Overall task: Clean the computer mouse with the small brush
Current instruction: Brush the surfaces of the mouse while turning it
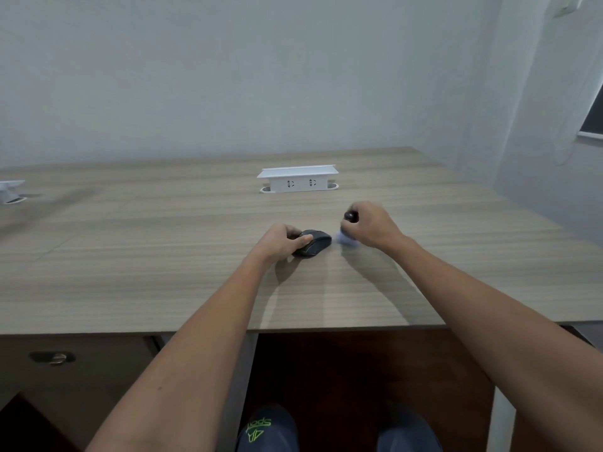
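At the bottom edge of the frame the person's knees in dark blue trousers (267, 429) showed, one with green lettering, below the near edge of the wood-grain desk (130, 256). A drawer lock (54, 357) sat in the dark front at lower left. Both bare forearms reached up the frame to the centre. The left hand (280, 241) had its grip closed around the dark computer mouse (315, 243), which lay on the desk just right of that hand. The right hand (370, 228), just beside the mouse, was closed on the small brush (349, 217); its dark handle end stuck out above the fist and blurred pale bristles showed below, near the mouse's right end. Behind them stood a white pop-up socket box (298, 179), well apart, and another (9, 190) at the far left edge.
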### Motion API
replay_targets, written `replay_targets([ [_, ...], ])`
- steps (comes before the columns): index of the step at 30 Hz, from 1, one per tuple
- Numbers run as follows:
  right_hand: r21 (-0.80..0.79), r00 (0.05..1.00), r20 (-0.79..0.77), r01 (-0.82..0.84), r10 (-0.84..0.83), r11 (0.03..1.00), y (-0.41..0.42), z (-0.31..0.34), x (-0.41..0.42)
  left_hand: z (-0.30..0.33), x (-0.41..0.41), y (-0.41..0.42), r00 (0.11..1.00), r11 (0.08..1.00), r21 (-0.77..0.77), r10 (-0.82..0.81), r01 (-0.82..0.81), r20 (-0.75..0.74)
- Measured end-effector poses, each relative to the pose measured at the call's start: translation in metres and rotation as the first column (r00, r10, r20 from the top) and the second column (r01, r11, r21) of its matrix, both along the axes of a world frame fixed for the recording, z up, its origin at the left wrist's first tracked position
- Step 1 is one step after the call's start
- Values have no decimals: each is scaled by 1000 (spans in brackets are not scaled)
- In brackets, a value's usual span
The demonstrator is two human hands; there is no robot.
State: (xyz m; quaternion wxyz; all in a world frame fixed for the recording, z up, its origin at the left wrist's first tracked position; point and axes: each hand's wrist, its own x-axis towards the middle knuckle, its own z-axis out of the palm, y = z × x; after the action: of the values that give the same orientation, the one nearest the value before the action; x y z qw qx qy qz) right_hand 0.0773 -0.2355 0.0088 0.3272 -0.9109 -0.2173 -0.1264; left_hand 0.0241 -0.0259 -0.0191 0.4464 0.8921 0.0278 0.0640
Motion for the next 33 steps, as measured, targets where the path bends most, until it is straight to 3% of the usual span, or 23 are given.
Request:
replay_targets([
  [2, 46, 998, 37, 48, -50, 998, 0, 2, 2, -1, 1, 0, 1000, 1000, 4, 3, -3, 0],
  [4, 133, 995, -34, -88, 93, 987, 3, 10, -5, -2, 2, 0, 1000, 1000, 5, 7, -7, 1],
  [6, 83, 966, -142, -208, 218, 975, 6, 12, -12, -2, 3, 1, 1000, 1000, 3, 13, -13, 4],
  [8, -45, 984, -91, -157, 153, 987, 8, 5, -6, -2, 3, 0, 1000, 1000, 11, 14, -14, 3],
  [11, 40, 1000, 9, 4, -5, 999, 4, -2, 3, -1, 3, -2, 1000, 999, 22, 24, -24, 0],
  [16, 90, 952, -181, -232, 245, 968, 3, 1, -12, -1, 4, -2, 999, 999, 27, 35, -35, -3],
  [20, 49, 998, 37, -51, 50, 997, 5, -2, -2, -1, 3, -3, 999, 998, 34, 49, -48, -9],
  [23, 95, 972, -53, -223, 229, 970, 9, 4, -11, -1, 3, -4, 998, 998, 25, 56, -56, -8],
  [25, 34, 961, -91, -259, 261, 965, 13, 3, -14, -1, 3, -4, 998, 998, 15, 61, -61, -2],
  [27, -29, 990, 20, -140, 140, 990, 15, -2, -7, -2, 2, -5, 997, 997, 18, 79, -79, -6],
  [29, 10, 994, 108, -26, 25, 1000, 13, -6, -3, -3, 2, -6, 996, 996, 13, 93, -93, -16],
  [33, 135, 969, -100, -213, 227, 968, 9, -3, -10, -5, 2, -5, 993, 993, -9, 114, -114, -16],
])
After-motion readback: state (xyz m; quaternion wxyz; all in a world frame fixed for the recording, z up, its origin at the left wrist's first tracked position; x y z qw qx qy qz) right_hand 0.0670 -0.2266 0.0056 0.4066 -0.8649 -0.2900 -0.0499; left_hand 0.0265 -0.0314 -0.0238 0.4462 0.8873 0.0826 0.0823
